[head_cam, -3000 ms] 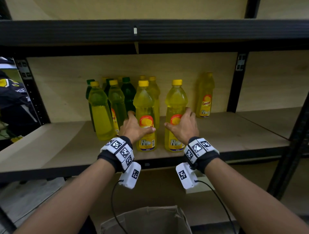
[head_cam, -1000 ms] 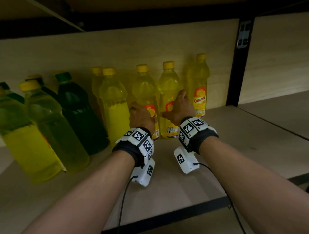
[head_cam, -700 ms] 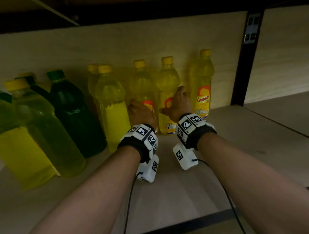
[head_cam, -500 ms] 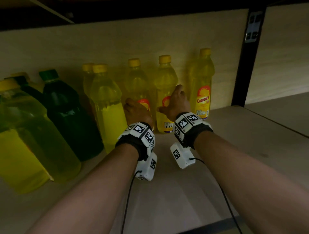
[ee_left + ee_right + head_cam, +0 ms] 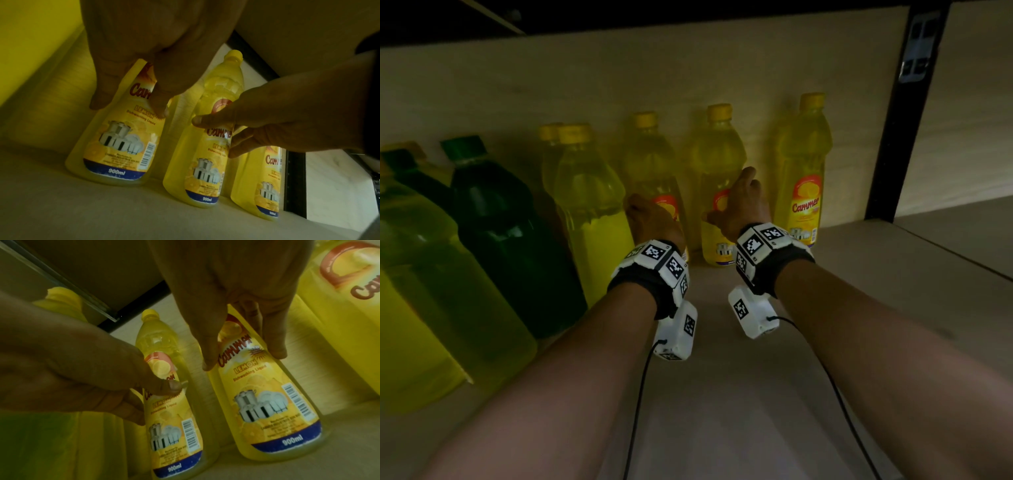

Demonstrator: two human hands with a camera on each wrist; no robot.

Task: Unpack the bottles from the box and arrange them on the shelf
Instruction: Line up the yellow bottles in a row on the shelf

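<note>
Two yellow Cammer dish-liquid bottles stand upright near the back panel of the shelf [image 5: 722,394]. My left hand [image 5: 652,221] holds the left bottle [image 5: 650,161] at its label, thumb on the front and fingers curled at its side; the left wrist view shows this bottle [image 5: 115,146] close up. My right hand [image 5: 739,205] holds the right bottle [image 5: 717,154] with thumb and fingers on either side of its label [image 5: 271,402]. The box is out of view.
A third Cammer bottle [image 5: 803,164] stands just right of my right hand. Larger yellow bottles [image 5: 589,205] and dark green bottles [image 5: 506,233] crowd the left. A black upright [image 5: 900,120] bounds the bay on the right. The upper shelf hangs low overhead.
Both hands have carried the two bottles from the shelf's front edge deep to the back panel. Over the last half second they have barely moved.
</note>
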